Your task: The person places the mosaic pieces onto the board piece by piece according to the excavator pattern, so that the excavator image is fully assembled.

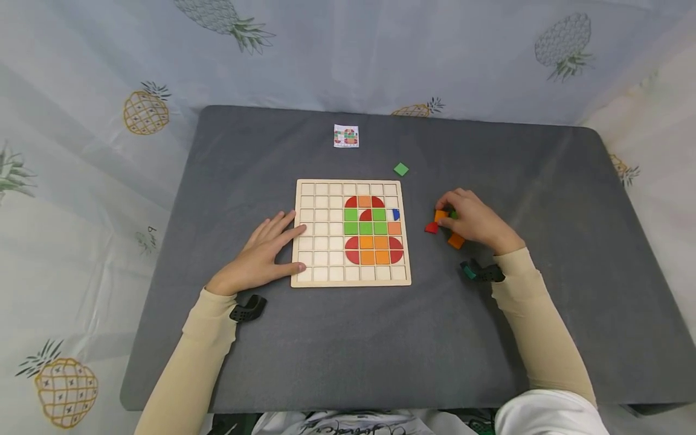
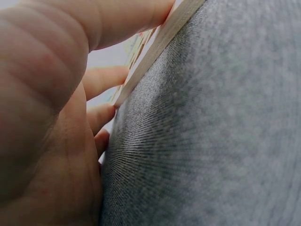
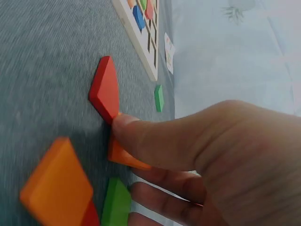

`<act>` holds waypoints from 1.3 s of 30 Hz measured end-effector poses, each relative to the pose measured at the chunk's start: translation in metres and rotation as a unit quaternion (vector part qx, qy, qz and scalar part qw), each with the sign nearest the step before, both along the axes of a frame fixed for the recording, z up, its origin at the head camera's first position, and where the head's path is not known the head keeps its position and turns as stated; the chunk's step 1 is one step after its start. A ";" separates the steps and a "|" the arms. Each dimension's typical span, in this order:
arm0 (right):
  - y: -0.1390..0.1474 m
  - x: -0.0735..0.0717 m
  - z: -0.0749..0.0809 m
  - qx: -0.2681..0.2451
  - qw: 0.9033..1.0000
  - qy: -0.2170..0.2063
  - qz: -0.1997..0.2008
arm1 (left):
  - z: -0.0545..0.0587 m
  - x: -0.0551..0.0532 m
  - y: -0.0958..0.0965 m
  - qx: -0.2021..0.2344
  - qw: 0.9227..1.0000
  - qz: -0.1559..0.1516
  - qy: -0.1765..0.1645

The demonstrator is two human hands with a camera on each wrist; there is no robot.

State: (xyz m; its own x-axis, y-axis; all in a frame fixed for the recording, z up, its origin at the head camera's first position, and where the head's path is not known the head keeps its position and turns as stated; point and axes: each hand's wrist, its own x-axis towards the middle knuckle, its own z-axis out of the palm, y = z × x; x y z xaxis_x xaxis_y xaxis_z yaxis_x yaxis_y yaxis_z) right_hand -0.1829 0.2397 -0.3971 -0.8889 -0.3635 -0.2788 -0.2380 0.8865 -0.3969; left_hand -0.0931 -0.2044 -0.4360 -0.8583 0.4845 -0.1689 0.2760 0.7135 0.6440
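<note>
A wooden grid board (image 1: 322, 274) lies mid-table, with red, green and orange pieces and one blue piece in its right half. My left hand (image 1: 261, 254) rests at its left edge, fingers spread, thumb and fingertips on the frame. To the right of the board, my right hand (image 1: 475, 220) pinches an orange square block (image 3: 123, 153) between thumb and fingers. A red quarter-round piece (image 3: 105, 89) lies right at the thumb tip. Another orange block (image 3: 59, 183) and a green block (image 3: 116, 202) are close by, the green one partly hidden by the fingers in the head view.
Beyond the board's far right corner lies a single green square (image 1: 401, 169). A small printed pattern card (image 1: 346, 136) is farther back on the grey table (image 1: 261, 151). A pineapple-print curtain (image 1: 348, 54) hangs behind the table's far edge.
</note>
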 end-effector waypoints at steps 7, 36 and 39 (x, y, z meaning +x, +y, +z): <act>-0.019 -0.012 0.003 -0.015 0.996 0.061 -0.059 | 0.002 0.000 0.003 0.001 1.000 0.002 0.000; -0.178 -0.021 0.008 -0.125 0.986 -0.015 0.114 | 0.000 0.000 -0.001 0.003 1.000 -0.001 -0.002; -0.181 -0.022 0.004 -0.108 0.987 -0.010 0.119 | 0.000 0.000 -0.002 0.005 1.000 0.000 -0.002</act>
